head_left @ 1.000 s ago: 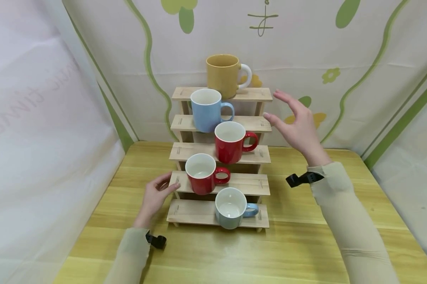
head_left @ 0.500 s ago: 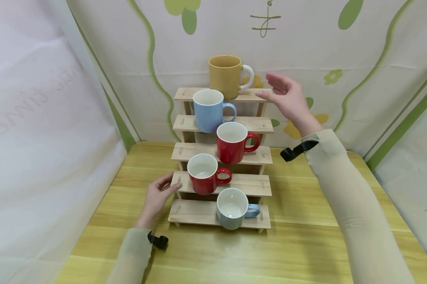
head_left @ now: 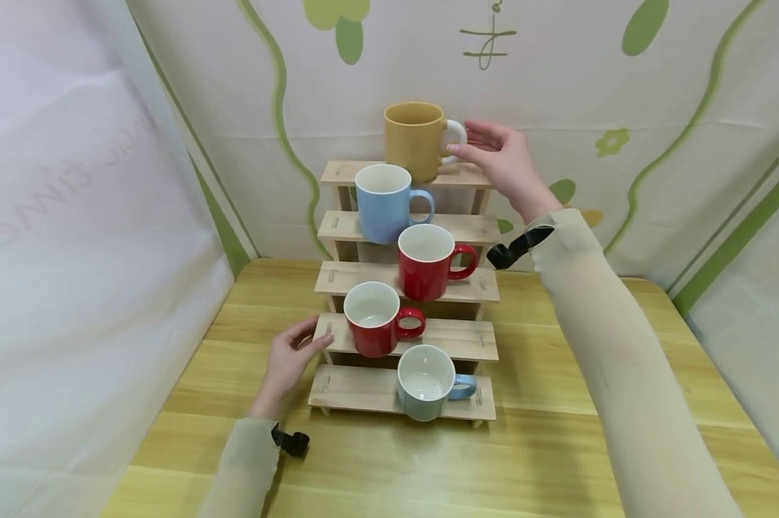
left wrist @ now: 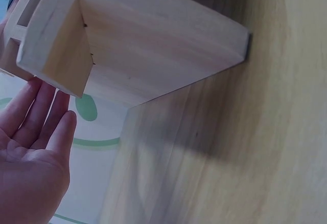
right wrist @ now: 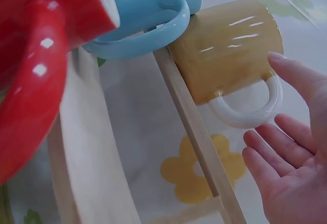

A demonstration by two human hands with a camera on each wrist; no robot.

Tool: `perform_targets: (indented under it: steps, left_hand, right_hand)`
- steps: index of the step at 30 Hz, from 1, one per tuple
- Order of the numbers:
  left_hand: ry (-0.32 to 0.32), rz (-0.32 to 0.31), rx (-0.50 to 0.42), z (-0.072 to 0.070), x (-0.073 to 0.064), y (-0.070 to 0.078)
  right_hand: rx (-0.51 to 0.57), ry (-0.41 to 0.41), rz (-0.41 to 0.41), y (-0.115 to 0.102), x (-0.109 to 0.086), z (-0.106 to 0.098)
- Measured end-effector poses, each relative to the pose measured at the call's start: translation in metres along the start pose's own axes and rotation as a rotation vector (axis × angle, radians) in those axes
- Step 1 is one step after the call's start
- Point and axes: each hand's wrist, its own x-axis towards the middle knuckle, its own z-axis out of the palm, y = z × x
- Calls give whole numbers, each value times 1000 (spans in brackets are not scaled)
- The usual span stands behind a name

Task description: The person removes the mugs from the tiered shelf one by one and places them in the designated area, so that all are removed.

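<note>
At the right of the top step, my right hand (head_left: 502,160) is beside the white handle (right wrist: 245,117) of a yellow mug (head_left: 412,140). Thumb and fingers are spread to either side of that handle; in the right wrist view the fingers are apart from it. My left hand (head_left: 288,363) holds the left end of a lower step of the tiered wooden display rack (head_left: 363,388), thumb on the board, fingers at its end. A light blue mug (head_left: 383,205), two red mugs (head_left: 421,277) and a blue-handled mug (head_left: 423,403) occupy the lower steps.
The rack stands on a wood-grain table (head_left: 389,475). Behind it hangs a white patterned cloth (head_left: 557,79), and another white cloth (head_left: 91,216) closes the left side. The light blue mug and a red mug are close below the yellow one.
My right hand has moved up and left from beside the rack to the yellow mug's handle. My left hand stays on the rack, and the mugs keep their places.
</note>
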Motion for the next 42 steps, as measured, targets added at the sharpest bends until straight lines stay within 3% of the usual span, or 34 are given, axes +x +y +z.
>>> perform_targets:
  steps: [10, 21, 30, 38, 42]
  left_hand:
    - [-6, -2, -17, 2, -1, 1]
    - [-7, -4, -34, 3, 0, -1]
    - [-14, -22, -47, 4, 1, 1]
    - [-24, -31, -30, 10, -10, 37]
    - [-23, -41, -49, 10, -9, 37]
  right_hand:
    - [130, -13, 60, -5, 9, 4]
    - [95, -66, 105, -11, 12, 8]
    - [184, -47, 155, -16, 16, 8]
    - [216, -56, 177, -16, 17, 4]
    - [234, -62, 169, -15, 16, 2]
